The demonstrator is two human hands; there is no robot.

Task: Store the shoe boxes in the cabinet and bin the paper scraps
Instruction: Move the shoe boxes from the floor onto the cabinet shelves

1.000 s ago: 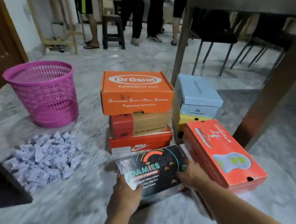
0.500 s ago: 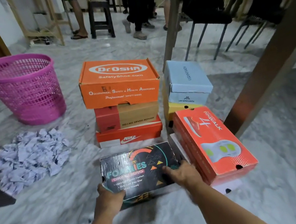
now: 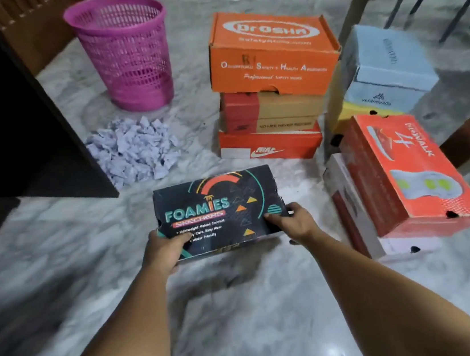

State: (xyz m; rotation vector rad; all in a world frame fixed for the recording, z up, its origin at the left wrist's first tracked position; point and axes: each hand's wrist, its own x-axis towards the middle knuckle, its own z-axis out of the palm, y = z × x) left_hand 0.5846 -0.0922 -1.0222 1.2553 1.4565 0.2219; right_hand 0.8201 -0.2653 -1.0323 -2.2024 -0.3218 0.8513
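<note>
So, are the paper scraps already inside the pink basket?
No, the paper scraps lie in a heap on the floor in front of the pink basket.

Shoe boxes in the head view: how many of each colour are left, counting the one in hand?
Orange or red: 4 (Dr Osha box, red and tan box, Nike box, FitWalk box)
Black: 1 (Foamies box, held)
Light blue: 1
Yellow: 1
White: 1
Total: 8

I read "FOAMIES SKECHERS" on the black box, centre frame; "Dr OSHA" on the orange box above; a Nike swoosh on the red box.
</note>
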